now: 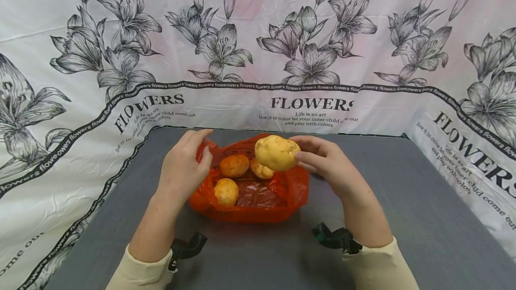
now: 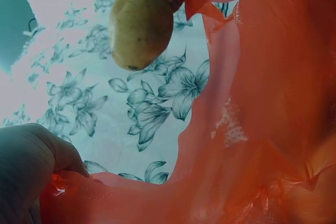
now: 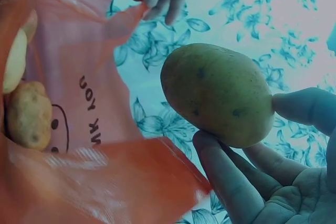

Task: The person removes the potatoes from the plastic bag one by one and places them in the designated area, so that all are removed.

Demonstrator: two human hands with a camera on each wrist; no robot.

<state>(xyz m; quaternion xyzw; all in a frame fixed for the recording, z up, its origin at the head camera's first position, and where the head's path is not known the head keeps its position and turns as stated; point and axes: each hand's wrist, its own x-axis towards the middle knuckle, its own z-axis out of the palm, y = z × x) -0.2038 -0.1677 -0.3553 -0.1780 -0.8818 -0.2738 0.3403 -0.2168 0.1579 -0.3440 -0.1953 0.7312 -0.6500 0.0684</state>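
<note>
a person's two hands at a red plastic bag on a grey worktop. the right hand (image 1: 328, 160) pinches a yellow potato (image 1: 277, 152) between thumb and fingertips, the digits parted by no more than the potato's girth; the right wrist view shows the thumb against one end and fingers supporting the underside. the left hand (image 1: 183, 164) lies at the opposite side of the red plastic bag (image 1: 250, 216), its thumb and fingers closed on the rim, as both wrist views show.

key relation: the held potato lies to the left of the right hand, on the side toward the bag, and is raised above the far right part of the bag's mouth in the head view. its long axis runs roughly from side to side, dipping slightly toward the right hand, which has the nearer end; the left hand stands well apart from it across the mouth. its exact height above the rim cannot be told.

inside the bag rest three further potatoes: a reddish one (image 1: 234, 166) at the back, a pale one (image 1: 262, 171) partly hidden by the held potato, and a rounded one (image 1: 226, 192) at the near left. the grey worktop (image 1: 258, 254) meets a flower-printed cloth (image 1: 242, 106) behind.
</note>
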